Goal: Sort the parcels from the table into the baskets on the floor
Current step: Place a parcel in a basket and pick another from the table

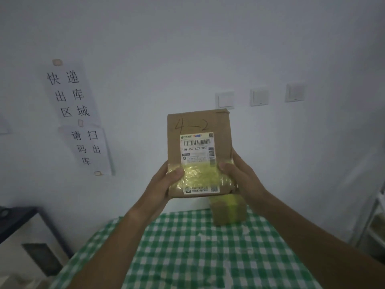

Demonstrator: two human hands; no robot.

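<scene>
**Parcel held upright in both hands above the worktop**

The cardboard parcel (199,155) is raised clear of the worktop (187,247) and held upright, its labelled face turned toward the camera. The handwritten mark "4-2" runs across the upper part of this face. A white shipping label (196,149) with barcodes sits below the mark. A band of yellowish tape (198,176) wraps the lower part of the parcel, and a second, smaller label lies beneath that band.

The left hand (166,182) grips the lower left edge of the parcel. Its thumb lies across the front face, on the tape band; its fingers pass behind the parcel and are hidden. The right hand (239,176) grips the lower right edge in the same manner: thumb on the front face, fingers curled round the side and back. Both forearms reach up from the bottom of the view.

A second parcel (228,211), smaller and also bound with yellowish tape, stands on the far part of the worktop, just below the held parcel and near the wall. The worktop carries a green and white checked cloth.

On the wall, two paper notices (77,115) with printed Chinese characters hang at the left. Three white wall switches (259,97) sit in a row at the right. A dark stand (18,217) is at the left edge and a white rack (375,222) at the right edge. No basket can be made out in this view.
</scene>
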